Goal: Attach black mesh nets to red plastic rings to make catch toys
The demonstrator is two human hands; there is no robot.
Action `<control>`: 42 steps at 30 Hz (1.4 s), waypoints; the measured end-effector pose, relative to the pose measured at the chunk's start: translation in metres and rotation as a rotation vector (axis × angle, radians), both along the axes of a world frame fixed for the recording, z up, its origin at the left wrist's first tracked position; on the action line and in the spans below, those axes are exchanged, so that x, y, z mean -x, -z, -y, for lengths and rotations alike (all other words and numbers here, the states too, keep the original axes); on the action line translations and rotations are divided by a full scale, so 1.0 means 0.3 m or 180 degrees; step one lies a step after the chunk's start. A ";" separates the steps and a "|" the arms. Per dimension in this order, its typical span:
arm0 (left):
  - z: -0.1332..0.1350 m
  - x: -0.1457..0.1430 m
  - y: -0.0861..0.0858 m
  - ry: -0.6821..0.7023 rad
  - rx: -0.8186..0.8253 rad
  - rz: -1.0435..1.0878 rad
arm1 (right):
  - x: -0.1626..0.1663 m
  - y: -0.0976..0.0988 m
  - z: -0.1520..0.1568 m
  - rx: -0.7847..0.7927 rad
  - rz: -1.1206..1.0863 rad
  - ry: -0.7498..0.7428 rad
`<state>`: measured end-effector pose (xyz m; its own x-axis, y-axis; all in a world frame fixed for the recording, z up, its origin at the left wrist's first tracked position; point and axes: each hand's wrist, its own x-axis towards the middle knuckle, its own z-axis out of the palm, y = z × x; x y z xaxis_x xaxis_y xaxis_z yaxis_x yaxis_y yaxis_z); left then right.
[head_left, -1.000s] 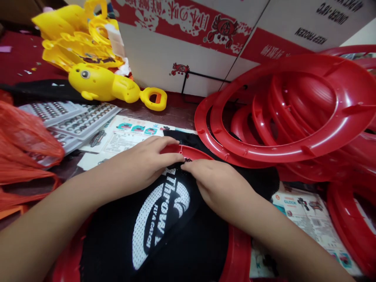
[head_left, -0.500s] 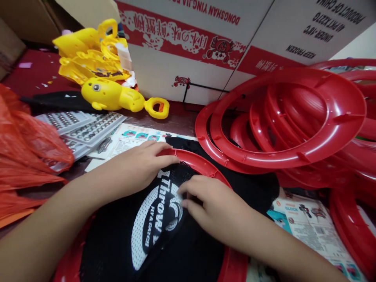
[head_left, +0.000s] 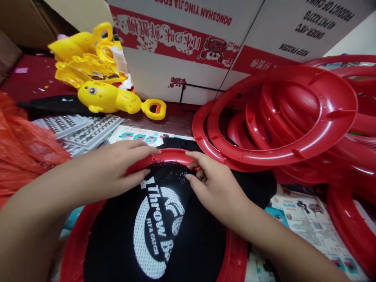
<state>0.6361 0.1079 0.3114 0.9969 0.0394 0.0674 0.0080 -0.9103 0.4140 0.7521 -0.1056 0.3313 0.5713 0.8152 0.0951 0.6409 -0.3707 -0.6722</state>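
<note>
In front of me lies a red plastic ring [head_left: 237, 256], with a round black mesh cloth [head_left: 199, 243] spread over its middle. White lettering [head_left: 157, 211] reading "Throw" and "Fly & Catch" is on the cloth, and the print breaks off along a slanting line. My left hand [head_left: 117, 166] spans the ring's far-left rim, its fingers along the rim and its thumb at the cloth's edge. On the far right side, my right hand [head_left: 214, 186] has its forefinger at the rim and its thumb on the mesh, pinching near the cloth's edge. Its other fingers are curled and partly hidden.
Several red rings [head_left: 282, 156] are piled at the right, before a white and red carton [head_left: 188, 66]. Yellow plastic toy parts [head_left: 102, 96] lie at the back left, near trays of small metallic balls [head_left: 91, 131] and an orange plastic bag [head_left: 26, 145]. Printed sheets [head_left: 305, 223] lie underneath.
My left hand has slid left along the rim. My right hand has moved up from the lettering to the cloth's far edge, and the printed cloth looks flatter, with more lettering showing.
</note>
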 end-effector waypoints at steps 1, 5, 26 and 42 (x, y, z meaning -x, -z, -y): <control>0.012 -0.011 0.000 0.0001 0.0102 0.0115 | 0.003 0.001 -0.002 0.0004 -0.0014 -0.0004; 0.060 -0.060 0.007 0.0017 0.0601 0.0296 | 0.011 0.006 -0.007 0.0114 0.0241 -0.0079; 0.107 -0.115 0.049 -0.0262 0.1022 0.0329 | -0.014 0.064 -0.016 0.0155 0.2512 -0.0718; 0.124 -0.101 0.066 0.0069 0.0566 0.0613 | -0.039 0.002 -0.016 0.0474 0.1173 -0.0440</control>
<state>0.6663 0.0707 0.2916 0.9672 0.0464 0.2498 -0.1051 -0.8222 0.5595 0.7638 -0.1007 0.3308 0.4052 0.9022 0.1479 0.8791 -0.3401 -0.3340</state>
